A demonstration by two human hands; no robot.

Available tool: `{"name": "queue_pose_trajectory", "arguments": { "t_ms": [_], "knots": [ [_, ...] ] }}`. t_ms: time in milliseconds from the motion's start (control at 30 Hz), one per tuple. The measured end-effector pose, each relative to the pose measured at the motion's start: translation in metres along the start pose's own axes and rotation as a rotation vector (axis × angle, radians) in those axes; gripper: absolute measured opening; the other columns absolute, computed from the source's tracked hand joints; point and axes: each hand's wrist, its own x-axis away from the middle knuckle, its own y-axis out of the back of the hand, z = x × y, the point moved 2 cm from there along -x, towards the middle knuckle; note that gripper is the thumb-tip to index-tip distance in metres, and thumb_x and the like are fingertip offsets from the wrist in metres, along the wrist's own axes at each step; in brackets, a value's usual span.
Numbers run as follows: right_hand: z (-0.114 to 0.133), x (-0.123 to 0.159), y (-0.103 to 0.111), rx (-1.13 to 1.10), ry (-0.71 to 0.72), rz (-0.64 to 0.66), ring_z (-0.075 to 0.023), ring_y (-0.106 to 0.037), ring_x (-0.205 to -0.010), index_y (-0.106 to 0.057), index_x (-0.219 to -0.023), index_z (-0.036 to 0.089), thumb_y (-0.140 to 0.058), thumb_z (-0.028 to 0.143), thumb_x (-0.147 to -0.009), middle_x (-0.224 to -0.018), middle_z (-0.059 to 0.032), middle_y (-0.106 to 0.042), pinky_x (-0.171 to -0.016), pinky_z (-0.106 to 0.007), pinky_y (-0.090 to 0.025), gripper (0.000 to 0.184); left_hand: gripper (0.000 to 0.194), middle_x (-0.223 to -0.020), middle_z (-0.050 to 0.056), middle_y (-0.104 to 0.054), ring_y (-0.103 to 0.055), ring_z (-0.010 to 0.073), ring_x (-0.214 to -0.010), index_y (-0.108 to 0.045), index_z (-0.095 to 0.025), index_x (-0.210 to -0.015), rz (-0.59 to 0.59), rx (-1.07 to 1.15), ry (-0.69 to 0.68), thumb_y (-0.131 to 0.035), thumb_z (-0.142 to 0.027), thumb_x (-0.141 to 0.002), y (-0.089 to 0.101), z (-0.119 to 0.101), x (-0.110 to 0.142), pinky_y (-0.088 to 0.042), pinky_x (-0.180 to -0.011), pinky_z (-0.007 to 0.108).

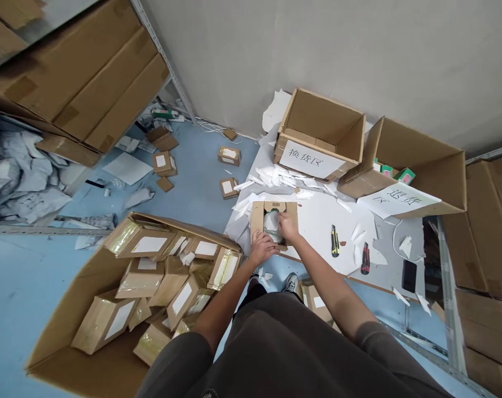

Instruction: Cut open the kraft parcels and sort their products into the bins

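A small cardboard box (258, 216) lies with its flaps open at the table's near edge. Inside it is a white, soft-looking wrapped item (271, 221) with a bit of green at its far end. My left hand (264, 247) grips the box's near left corner, fingers bent over the edge. My right hand (288, 228) reaches in from the right, its fingers closed at the white item; the fingertips are partly hidden. To the right on the table lie a yellow-and-black box cutter (335, 241) and a red-and-black box cutter (365, 258).
Two large labelled cartons, the left carton (312, 157) and the right carton (424, 190) holding green-and-white boxes, stand at the table's back. Torn paper (275, 176) lies before them. A phone (408, 276) rests at right. A big carton (97, 370) of taped parcels stands left.
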Motion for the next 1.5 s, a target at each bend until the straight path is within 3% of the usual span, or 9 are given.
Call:
{"name": "queue_pose_trajectory", "arguments": {
  "t_ms": [200, 433, 633, 733, 800, 967, 1133, 1267, 1500],
  "knots": [
    [-0.003, -0.036, 0.027, -0.033, 0.027, -0.093, -0.0264, -0.042, -0.151, -0.062, -0.150, 0.023, -0.049, 0.003, -0.087, -0.158, -0.0069, -0.055, -0.128, -0.046, -0.035, 0.067, 0.024, -0.095, 0.002, -0.079, -0.061, 0.0259, -0.120, -0.086, -0.032, -0.087, -0.010, 0.073, 0.072, -0.068, -0.040, -0.100, 0.007, -0.004, 0.000, -0.020, -0.129, 0.059],
    [-0.006, -0.072, 0.020, 0.034, -0.128, 0.019, -0.0296, -0.051, -0.145, -0.061, -0.149, 0.017, -0.054, 0.002, -0.081, -0.153, -0.0127, -0.062, -0.125, -0.049, -0.036, 0.069, 0.015, -0.093, 0.004, -0.078, -0.062, 0.0259, -0.109, -0.083, -0.030, -0.089, 0.037, 0.023, 0.062, -0.078, -0.043, -0.094, -0.006, -0.010, -0.004, -0.021, -0.128, 0.056],
    [-0.002, -0.034, 0.032, -0.073, -0.279, -0.280, -0.0266, -0.064, -0.127, -0.064, -0.139, 0.015, -0.047, 0.022, -0.096, -0.136, -0.0139, -0.071, -0.115, -0.040, -0.046, 0.047, 0.016, -0.089, 0.004, -0.074, -0.061, 0.0250, -0.104, -0.083, -0.029, -0.088, 0.008, -0.007, 0.067, -0.075, -0.040, -0.096, -0.010, -0.013, -0.004, -0.024, -0.127, 0.056],
    [0.002, -0.003, 0.014, -0.072, -0.473, -0.099, -0.0302, -0.073, -0.106, -0.070, -0.120, 0.015, -0.064, 0.037, -0.092, -0.111, -0.0155, -0.078, -0.099, -0.040, -0.055, 0.036, 0.013, -0.090, 0.005, -0.072, -0.060, 0.0259, -0.104, -0.083, -0.030, -0.087, 0.018, -0.016, 0.055, -0.077, -0.040, -0.094, -0.008, -0.015, -0.005, -0.027, -0.125, 0.057],
    [0.005, 0.004, -0.005, -0.084, -0.601, 0.012, -0.0341, -0.075, -0.107, -0.070, -0.118, 0.014, -0.080, 0.041, -0.081, -0.110, -0.0193, -0.079, -0.095, -0.040, -0.057, 0.047, 0.012, -0.091, 0.005, -0.071, -0.060, 0.0265, -0.105, -0.083, -0.030, -0.087, 0.035, -0.035, 0.022, -0.076, -0.037, -0.095, -0.006, -0.016, -0.007, -0.028, -0.124, 0.058],
    [0.007, -0.022, -0.043, -0.166, -0.883, 0.153, -0.0403, -0.073, -0.117, -0.066, -0.123, 0.007, -0.095, 0.048, -0.064, -0.115, -0.0296, -0.076, -0.091, -0.042, -0.059, 0.078, 0.015, -0.091, 0.005, -0.072, -0.059, 0.0264, -0.105, -0.083, -0.030, -0.088, 0.080, -0.071, -0.032, -0.071, -0.027, -0.096, 0.001, -0.015, -0.009, -0.028, -0.125, 0.058],
    [0.003, -0.037, -0.058, -0.143, -0.933, 0.131, -0.0396, -0.071, -0.123, -0.053, -0.140, 0.007, -0.096, 0.043, -0.061, -0.127, -0.0303, -0.072, -0.096, -0.045, -0.060, 0.097, 0.011, -0.093, 0.005, -0.071, -0.058, 0.0276, -0.106, -0.083, -0.031, -0.091, 0.091, -0.069, -0.014, -0.073, -0.027, -0.094, 0.000, -0.013, -0.006, -0.027, -0.124, 0.059],
    [0.004, -0.029, -0.062, -0.070, -0.907, 0.053, -0.0392, -0.072, -0.122, -0.044, -0.144, 0.006, -0.088, 0.041, -0.073, -0.129, -0.0321, -0.070, -0.102, -0.048, -0.057, 0.090, 0.013, -0.092, 0.006, -0.069, -0.058, 0.0272, -0.104, -0.082, -0.029, -0.088, 0.075, -0.088, 0.001, -0.072, -0.023, -0.093, -0.004, -0.013, -0.006, -0.028, -0.124, 0.058],
    [0.017, -0.031, -0.032, -0.093, -0.817, 0.055, -0.0413, -0.072, -0.117, -0.047, -0.136, 0.011, -0.089, 0.047, -0.071, -0.127, -0.0291, -0.071, -0.097, -0.047, -0.057, 0.085, 0.016, -0.092, 0.005, -0.073, -0.059, 0.0272, -0.104, -0.082, -0.030, -0.087, 0.055, -0.072, 0.056, -0.069, -0.029, -0.097, 0.001, -0.014, -0.016, -0.029, -0.123, 0.056]
  ]
}}
